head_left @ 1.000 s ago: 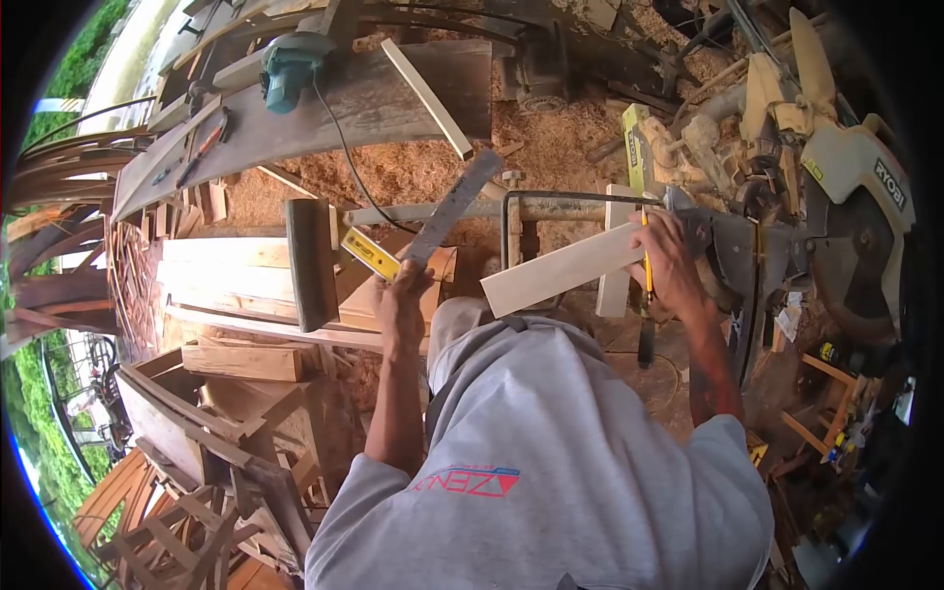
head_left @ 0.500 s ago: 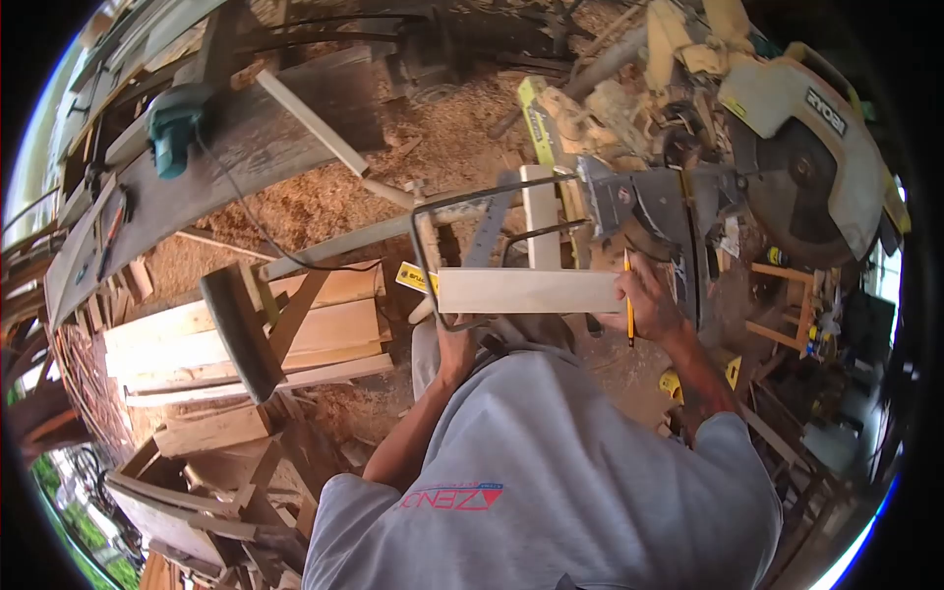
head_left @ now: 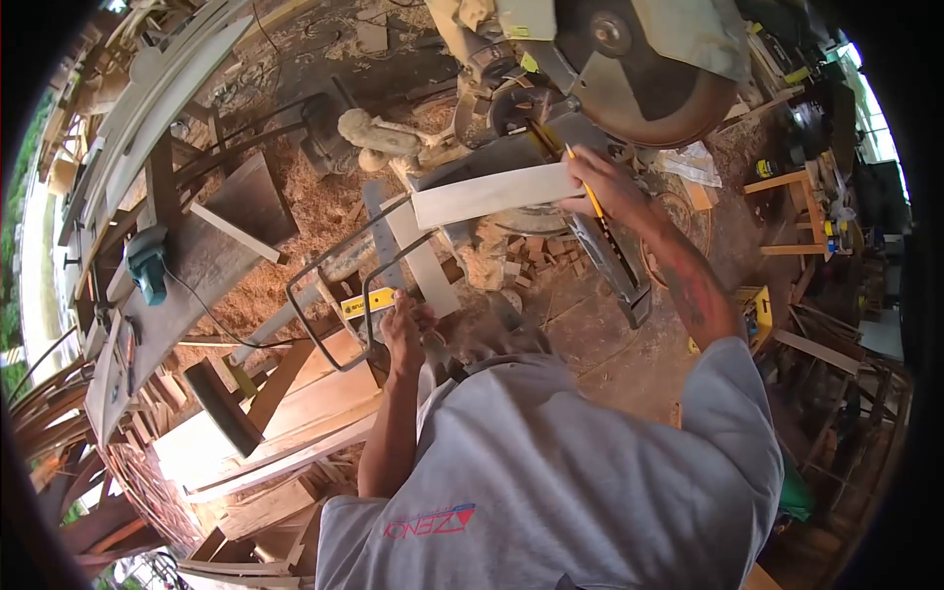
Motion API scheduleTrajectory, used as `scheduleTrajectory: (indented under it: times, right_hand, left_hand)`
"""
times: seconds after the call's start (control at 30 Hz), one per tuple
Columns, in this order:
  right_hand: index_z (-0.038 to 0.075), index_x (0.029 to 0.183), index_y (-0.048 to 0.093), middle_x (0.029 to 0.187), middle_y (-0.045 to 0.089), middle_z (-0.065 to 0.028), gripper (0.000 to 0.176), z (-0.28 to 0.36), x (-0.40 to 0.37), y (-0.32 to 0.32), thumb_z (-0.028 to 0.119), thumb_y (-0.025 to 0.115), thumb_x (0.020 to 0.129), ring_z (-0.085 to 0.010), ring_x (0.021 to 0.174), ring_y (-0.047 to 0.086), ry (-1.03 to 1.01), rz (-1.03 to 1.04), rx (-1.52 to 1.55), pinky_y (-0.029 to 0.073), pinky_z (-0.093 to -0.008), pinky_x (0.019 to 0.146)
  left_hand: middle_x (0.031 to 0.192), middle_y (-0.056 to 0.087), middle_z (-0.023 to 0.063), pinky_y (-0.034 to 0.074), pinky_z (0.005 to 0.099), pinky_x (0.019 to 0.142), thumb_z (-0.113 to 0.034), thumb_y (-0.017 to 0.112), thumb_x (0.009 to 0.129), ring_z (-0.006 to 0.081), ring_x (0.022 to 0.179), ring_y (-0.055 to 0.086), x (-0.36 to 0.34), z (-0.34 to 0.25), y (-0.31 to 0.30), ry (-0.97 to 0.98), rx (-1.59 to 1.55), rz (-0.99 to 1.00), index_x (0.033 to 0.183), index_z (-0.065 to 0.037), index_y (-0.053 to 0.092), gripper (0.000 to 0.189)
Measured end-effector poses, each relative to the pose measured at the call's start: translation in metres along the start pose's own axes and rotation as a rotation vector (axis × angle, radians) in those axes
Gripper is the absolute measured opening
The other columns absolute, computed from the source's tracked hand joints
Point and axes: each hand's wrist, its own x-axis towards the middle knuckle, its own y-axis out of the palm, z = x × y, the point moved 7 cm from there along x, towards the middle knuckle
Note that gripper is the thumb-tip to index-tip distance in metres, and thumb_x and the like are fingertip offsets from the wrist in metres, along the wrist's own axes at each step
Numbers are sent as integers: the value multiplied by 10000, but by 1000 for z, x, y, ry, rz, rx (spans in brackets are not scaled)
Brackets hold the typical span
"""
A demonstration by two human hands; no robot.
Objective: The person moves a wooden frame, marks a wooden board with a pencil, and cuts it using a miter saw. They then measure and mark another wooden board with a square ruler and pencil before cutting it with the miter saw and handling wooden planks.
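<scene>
A pale wooden board (head_left: 492,197) lies across the base of the miter saw (head_left: 649,59). My right hand (head_left: 610,187) grips the board's right end, and a yellow pencil (head_left: 595,200) is held between its fingers. Lower left, my left hand (head_left: 405,329) is closed at the corner of a try square with a yellow handle (head_left: 366,303) and a grey metal blade (head_left: 377,221). A second pale board (head_left: 430,265) slants below the first one. The left fingertips are partly hidden.
Bent black metal bars (head_left: 307,295) stick out left of the saw. A corded green power tool (head_left: 147,265) rests on a dark plank at left. Stacked planks (head_left: 295,413) lie lower left. Small wood offcuts (head_left: 541,258) and sawdust cover the ground.
The view has turned toward the saw. My right hand has carried the board forward onto the saw base, and my left hand, with the square, has come away from the board's left end.
</scene>
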Motion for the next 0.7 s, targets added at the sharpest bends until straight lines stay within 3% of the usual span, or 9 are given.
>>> scheduleTrajectory:
  times: [0.13,0.2,0.27,0.37,0.47,0.5,0.63,0.67,0.7]
  right_hand:
    - [55,819,440,878,527,-97,455,-30,15,6,287,821,726,-315,856,535,-167,-94,58,434,-409,749]
    - [51,820,465,933,573,-126,450,-55,12,0,274,843,720,-308,875,566,-86,-357,41,462,-394,763]
    - [53,835,512,872,590,-107,400,-77,0,6,295,821,760,-286,804,570,165,-201,25,465,-390,746]
    - [53,987,608,821,649,-84,274,-99,-25,-7,253,745,859,-257,697,622,196,-294,17,508,-362,683]
    - [55,1007,630,827,674,-14,143,-182,-74,-34,186,590,966,-106,726,629,260,-705,749,511,-275,647]
    - [49,1032,616,813,671,-28,232,-179,-84,-78,261,527,1003,-113,717,633,569,-781,573,516,-267,660]
    - [-71,1158,588,852,667,-92,506,-100,-78,-279,365,366,1030,-200,868,634,401,-1203,-373,482,-359,869]
    - [-65,1254,561,1018,685,-98,522,-43,-56,-311,368,388,1022,-212,957,652,93,-1175,-69,481,-352,905]
    - [-49,1325,501,1140,647,-109,500,-58,-51,-358,322,464,992,-221,1043,628,-24,-995,-358,470,-355,938]
  left_hand:
    - [627,622,119,470,276,468,-462,543,972,190,537,616,-5,6,-1,-7,76,-19,817,23,609,513]
    - [599,619,121,475,288,475,-439,558,966,185,534,617,-14,7,-10,5,253,-12,757,15,615,503]
    - [571,615,124,481,300,482,-415,573,961,181,532,618,-37,11,-6,5,424,-4,696,6,622,500]
    - [587,619,139,492,403,536,-281,650,921,273,507,603,-100,-39,48,518,1063,-19,768,-10,659,311]
    - [966,628,178,486,430,755,-255,739,845,324,857,609,-127,-105,113,1025,1053,-186,1016,-63,659,269]
    - [1135,593,197,466,444,857,-258,760,823,338,1016,581,-128,-125,137,1260,1196,-244,1121,-88,643,363]
    - [1335,441,192,345,504,1001,-348,706,857,385,1198,437,-52,-141,170,1207,1281,-196,1317,-146,546,527]
    - [1329,438,195,330,515,1004,-341,709,854,379,1203,430,-31,-136,172,1128,1215,-145,1299,-154,558,506]
    - [1329,438,195,330,515,1004,-341,709,854,379,1203,430,-25,-130,176,1147,1210,-150,1299,-154,558,506]
